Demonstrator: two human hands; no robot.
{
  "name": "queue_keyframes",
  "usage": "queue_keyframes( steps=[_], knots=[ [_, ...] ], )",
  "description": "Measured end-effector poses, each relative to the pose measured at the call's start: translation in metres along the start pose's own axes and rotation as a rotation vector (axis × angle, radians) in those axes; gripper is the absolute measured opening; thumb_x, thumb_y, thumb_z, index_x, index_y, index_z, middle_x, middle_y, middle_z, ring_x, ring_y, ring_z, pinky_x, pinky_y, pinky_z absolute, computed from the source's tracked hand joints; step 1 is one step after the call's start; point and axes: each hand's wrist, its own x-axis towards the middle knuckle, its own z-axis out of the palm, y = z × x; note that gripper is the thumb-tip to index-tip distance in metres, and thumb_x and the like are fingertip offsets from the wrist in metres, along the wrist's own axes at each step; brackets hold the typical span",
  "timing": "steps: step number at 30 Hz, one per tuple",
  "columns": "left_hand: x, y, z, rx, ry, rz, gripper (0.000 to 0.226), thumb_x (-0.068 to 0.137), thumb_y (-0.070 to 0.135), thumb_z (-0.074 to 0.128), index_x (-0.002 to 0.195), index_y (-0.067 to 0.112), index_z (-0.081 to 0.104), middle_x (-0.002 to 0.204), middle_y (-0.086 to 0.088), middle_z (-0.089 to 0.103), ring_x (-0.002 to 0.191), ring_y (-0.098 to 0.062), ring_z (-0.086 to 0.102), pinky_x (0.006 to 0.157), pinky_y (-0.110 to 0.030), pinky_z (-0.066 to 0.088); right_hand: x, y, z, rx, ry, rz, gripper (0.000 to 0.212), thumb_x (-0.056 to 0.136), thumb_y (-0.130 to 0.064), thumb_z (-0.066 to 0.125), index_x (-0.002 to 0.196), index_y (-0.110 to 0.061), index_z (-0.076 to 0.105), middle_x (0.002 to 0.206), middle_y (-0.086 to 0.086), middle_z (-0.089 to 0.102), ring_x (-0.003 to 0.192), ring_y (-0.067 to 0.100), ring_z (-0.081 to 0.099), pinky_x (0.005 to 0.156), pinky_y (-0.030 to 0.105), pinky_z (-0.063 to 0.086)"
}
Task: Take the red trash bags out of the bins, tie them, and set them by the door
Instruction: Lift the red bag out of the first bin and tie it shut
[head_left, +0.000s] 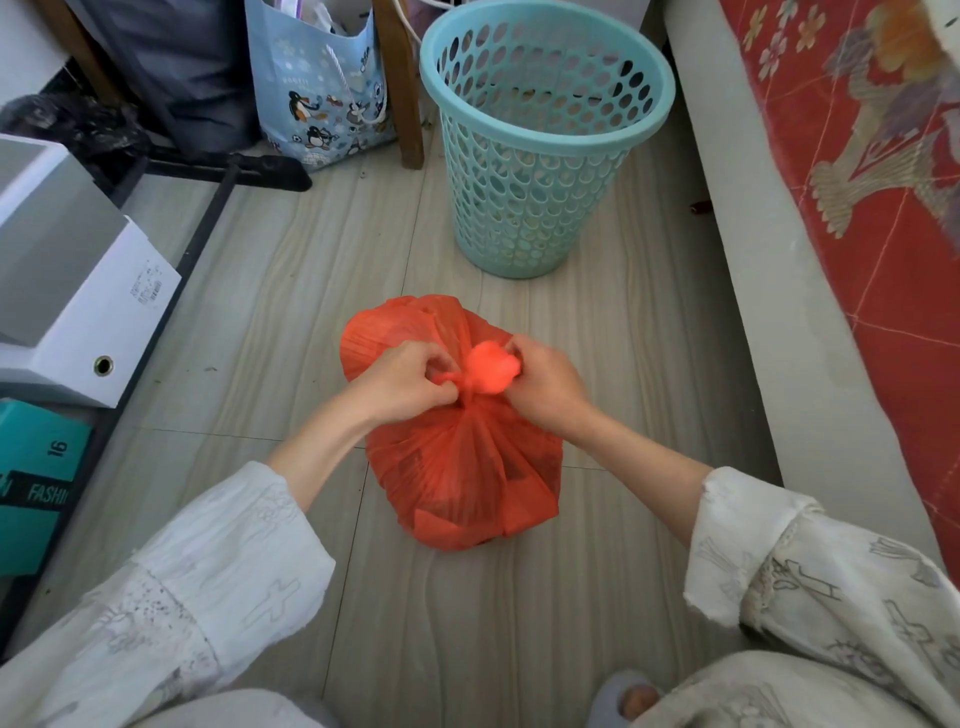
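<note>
A: The red bag (457, 462) sits on the floor, near side of the blue bin (540, 140) — left hand (410, 382) and right hand (545, 384) each pinch a tail at its neck

B: Thin film, I'd guess — yank hard and it tears, or the knot slips loose

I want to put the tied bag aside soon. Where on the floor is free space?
Bare floor lies between the red bag and the teal basket, and left of the bag toward the white box. The top left is crowded around the penguin bag. The bed closes the right side.
</note>
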Motion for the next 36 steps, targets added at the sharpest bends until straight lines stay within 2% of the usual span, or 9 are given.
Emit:
queue_keyframes(
  steps=[3,5,8,12,18,22,26,32,36],
  knots=[
    [0.001,-0.006,-0.003,-0.112,0.001,-0.072,0.006,0.075,0.012,0.068,0.078,0.017,0.07,0.075,0.001,0.069,0.071,-0.01,0.061,0.078,-0.03,0.049,0.002,-0.001,-0.001,0.497,-0.084,0.285,0.022,0.076,-0.01,0.058,0.096,-0.016,0.066,0.089,0.01,0.067,0.088,0.027,0.061,0.087,0.041,0.051],
    [0.0,-0.009,-0.007,-0.114,-0.008,-0.086,0.007,0.076,0.013,0.069,0.075,0.019,0.073,0.081,-0.004,0.073,0.079,-0.018,0.067,0.085,-0.035,0.052,0.004,0.001,-0.001,0.562,-0.108,0.319,0.023,0.075,-0.009,0.06,0.098,-0.014,0.065,0.084,0.006,0.063,0.085,0.023,0.059,0.086,0.037,0.05],
    [-0.001,-0.013,-0.009,-0.093,-0.02,-0.113,0.009,0.075,0.02,0.068,0.079,0.015,0.075,0.087,-0.006,0.075,0.091,-0.024,0.067,0.089,-0.04,0.05,0.005,0.01,-0.001,0.235,-0.061,0.198,0.02,0.082,-0.016,0.055,0.1,-0.011,0.063,0.094,0.015,0.067,0.093,0.032,0.061,0.082,0.035,0.047],
    [-0.002,-0.015,-0.007,-0.126,-0.074,-0.132,0.013,0.079,0.024,0.064,0.078,0.016,0.074,0.09,-0.007,0.074,0.082,-0.013,0.061,0.081,-0.032,0.048,0.005,0.014,-0.005,-0.204,-0.034,-0.003,0.025,0.082,-0.008,0.044,0.1,-0.001,0.061,0.103,0.027,0.063,0.102,0.041,0.056,0.084,0.039,0.045],
    [-0.006,-0.018,-0.007,-0.149,-0.029,-0.07,0.018,0.083,0.021,0.063,0.067,0.029,0.066,0.076,0.01,0.067,0.073,-0.003,0.057,0.075,-0.023,0.043,-0.001,0.011,-0.025,0.642,-0.445,0.045,0.029,0.085,-0.012,0.062,0.114,-0.014,0.06,0.097,-0.008,0.064,0.085,-0.003,0.058,0.072,0.001,0.046],
    [-0.008,-0.012,-0.001,0.065,0.038,-0.019,0.013,0.084,0.025,0.061,0.071,0.028,0.061,0.069,0.02,0.054,0.066,0.001,0.047,0.057,-0.01,0.031,0.007,0.001,-0.016,0.639,-0.151,0.111,0.035,0.098,-0.024,0.039,0.079,-0.01,0.064,0.071,-0.006,0.059,0.067,0.003,0.053,0.061,0.003,0.04],
    [-0.015,0.004,0.009,0.231,0.011,0.174,0.016,0.09,0.018,0.051,0.081,0.01,0.062,0.083,0.004,0.048,0.082,-0.018,0.051,0.073,-0.023,0.033,0.019,0.014,-0.007,0.532,0.032,0.348,0.045,0.099,-0.026,0.036,0.058,-0.02,0.054,0.074,0.005,0.059,0.075,0.019,0.053,0.073,0.026,0.039],
    [-0.021,0.016,0.007,0.27,-0.024,0.34,0.02,0.092,0.014,0.045,0.079,0.003,0.056,0.085,-0.006,0.051,0.087,-0.024,0.052,0.082,-0.036,0.039,0.033,0.034,-0.016,0.479,0.194,0.49,0.042,0.097,-0.028,0.038,0.102,0.003,0.065,0.11,0.024,0.065,0.108,0.035,0.059,0.089,0.035,0.044],
    [-0.018,0.018,0.008,0.211,-0.018,0.368,0.02,0.091,0.011,0.047,0.076,0.003,0.057,0.08,-0.002,0.05,0.079,-0.017,0.049,0.077,-0.03,0.038,0.039,0.051,-0.023,0.441,0.201,0.522,0.039,0.096,-0.029,0.039,0.1,0.0,0.065,0.096,0.018,0.06,0.11,0.035,0.059,0.081,0.033,0.041]
  ],
)
